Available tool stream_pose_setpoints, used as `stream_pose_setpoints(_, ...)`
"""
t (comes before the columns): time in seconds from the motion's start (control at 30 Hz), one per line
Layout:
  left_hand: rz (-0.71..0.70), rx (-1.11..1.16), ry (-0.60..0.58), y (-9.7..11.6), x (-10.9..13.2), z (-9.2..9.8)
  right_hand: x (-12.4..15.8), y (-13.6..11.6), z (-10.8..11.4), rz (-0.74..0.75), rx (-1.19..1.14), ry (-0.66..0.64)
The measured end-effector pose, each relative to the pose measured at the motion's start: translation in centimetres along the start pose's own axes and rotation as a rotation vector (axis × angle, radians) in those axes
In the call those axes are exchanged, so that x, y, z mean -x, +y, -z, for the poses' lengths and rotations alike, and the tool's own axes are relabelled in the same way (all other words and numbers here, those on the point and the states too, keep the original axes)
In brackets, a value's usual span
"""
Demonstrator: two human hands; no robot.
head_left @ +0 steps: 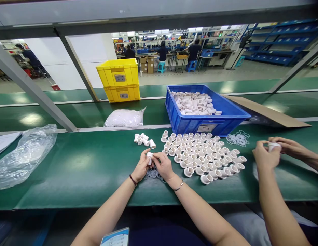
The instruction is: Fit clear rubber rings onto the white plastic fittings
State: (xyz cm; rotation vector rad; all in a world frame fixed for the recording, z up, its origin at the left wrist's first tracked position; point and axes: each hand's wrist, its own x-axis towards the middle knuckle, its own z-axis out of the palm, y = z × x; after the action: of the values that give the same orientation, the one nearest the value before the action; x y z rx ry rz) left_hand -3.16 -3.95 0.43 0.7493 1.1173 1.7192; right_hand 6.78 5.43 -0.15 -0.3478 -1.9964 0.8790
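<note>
Between my two hands, a white threaded plastic fitting (149, 158) is held upright over the green table. My left hand (142, 166) grips it from the left, fingers closed round it. From the right, the pinched fingers of my right hand (162, 165) touch its upper part; whether they also hold a ring is too small to tell. Just below my hands lies a pile of thin translucent rings (154, 173), partly covered by them. A small group of white fittings (144, 139) rests beyond my hands. To the right, many white fittings (199, 153) stand in rows.
A blue bin (207, 121) of white parts stands behind the rows, with more rings (238, 138) beside it. A co-worker's hands (267, 155) hold a white part at right. Yellow crates (120, 80), a bagged bundle (125, 118) and a clear plastic bag (28, 153) lie farther off.
</note>
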Motion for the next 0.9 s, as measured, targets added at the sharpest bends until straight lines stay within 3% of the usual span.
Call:
stream_pose_setpoints(0.2, -0.045, -0.111, 0.086, 0.1, -0.2, 0.8, 0.1, -0.7, 0.5, 0.110, 0.057, -0.090)
stream_pose_setpoints(0.27, -0.041, -0.158, 0.054, 0.1, 0.0, 0.9, 0.1, -0.8, 0.5, 0.120, 0.122, -0.125)
stream_pose_setpoints(0.43, -0.074, -0.181, -0.038, 0.5, 0.1, 1.0, -1.8, -1.0, 1.6, 0.129, 0.227, -0.010)
stream_pose_setpoints(0.53, -0.145, -0.279, 0.038, 0.7, -0.2, 1.5, -4.2, -1.0, 2.7, 0.098, 0.392, 0.005)
stream_pose_setpoints(0.67, -0.172, -0.350, 0.143, 0.8, -0.6, 2.2, -6.6, -0.1, 3.1, 0.010, 0.608, -0.140)
stream_pose_setpoints(0.77, -0.156, -0.361, 0.169, 0.7, -0.6, 2.4, -7.1, 0.9, 2.8, -0.003, 0.723, -0.185)
stream_pose_setpoints(0.9, -0.141, -0.429, 0.159, 0.5, -0.6, 2.6, -7.1, 0.7, 2.6, 0.017, 0.726, -0.133)
